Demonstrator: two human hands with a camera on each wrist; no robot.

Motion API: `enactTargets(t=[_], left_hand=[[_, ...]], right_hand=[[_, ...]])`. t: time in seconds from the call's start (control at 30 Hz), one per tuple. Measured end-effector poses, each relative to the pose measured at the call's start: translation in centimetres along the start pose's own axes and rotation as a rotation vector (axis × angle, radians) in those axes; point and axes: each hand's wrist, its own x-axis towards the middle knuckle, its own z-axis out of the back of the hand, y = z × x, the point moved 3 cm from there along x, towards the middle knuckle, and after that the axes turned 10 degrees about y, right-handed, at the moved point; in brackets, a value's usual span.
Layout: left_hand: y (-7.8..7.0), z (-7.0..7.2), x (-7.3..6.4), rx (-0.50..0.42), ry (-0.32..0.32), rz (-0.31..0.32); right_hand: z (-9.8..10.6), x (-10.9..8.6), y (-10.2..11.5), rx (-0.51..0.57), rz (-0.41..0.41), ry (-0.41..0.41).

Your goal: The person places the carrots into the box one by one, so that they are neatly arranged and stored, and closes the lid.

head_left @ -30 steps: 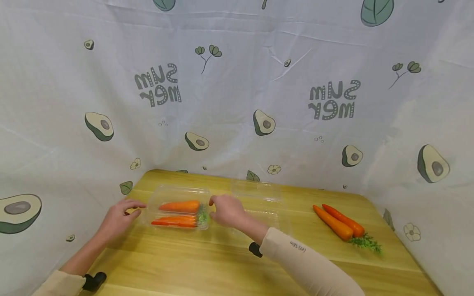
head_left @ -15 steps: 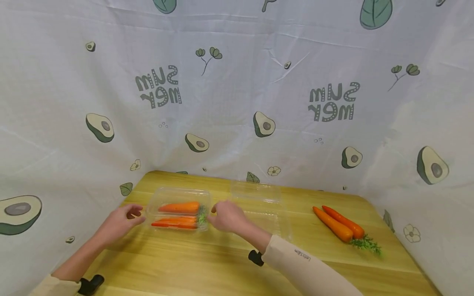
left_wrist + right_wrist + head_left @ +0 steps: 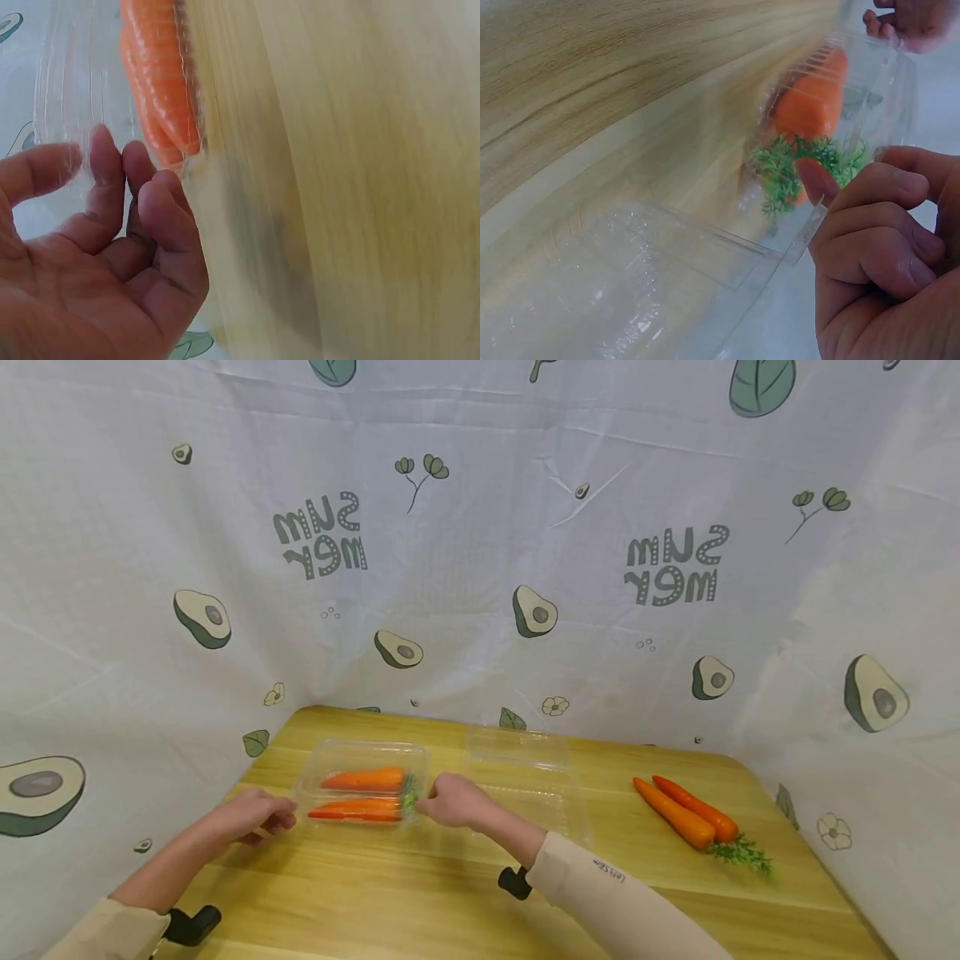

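Note:
A clear plastic container [image 3: 371, 747], its lid down, lies at the left of the table with carrots [image 3: 363, 779] inside, their green tops [image 3: 784, 169] toward the right end. At its left end, my left hand [image 3: 251, 817] has the plastic edge between thumb and bent fingertips, seen closely in the left wrist view. My right hand [image 3: 453, 800] pinches the right end by the greens, index fingertip [image 3: 817, 178] against the plastic and the other fingers curled. In the right wrist view the left hand [image 3: 922, 22] shows at the far end.
Beside my right forearm lies a second clear container [image 3: 543, 797], its lid [image 3: 521, 745] folded back. Two carrots [image 3: 678, 818] with leafy tops [image 3: 742, 853] lie at the table's right. A printed cloth [image 3: 480, 552] hangs behind the wooden table [image 3: 360, 893].
My left hand has lowered toward the near left corner of the container. My right hand has shifted slightly down and left along its right end. The loose carrots have not moved.

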Motion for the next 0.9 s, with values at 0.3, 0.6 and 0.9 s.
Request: enactTargets(t=[0.3, 0.6, 0.9], left_hand=[[0.3, 0.1, 0.5, -0.142, 0.005, -0.037], [0.1, 0.2, 0.9, -0.226, -0.033, -0.053], [0.4, 0.5, 1.1, -0.228, -0.088, -0.034]], right_hand=[[-0.2, 0.9, -0.4, 0.172, -0.029, 0.002], [-0.2, 1.2, -0.1, 0.337, -0.078, 0.06], [-0.9, 2.0, 0.1, 0.524, -0.062, 0.076]])
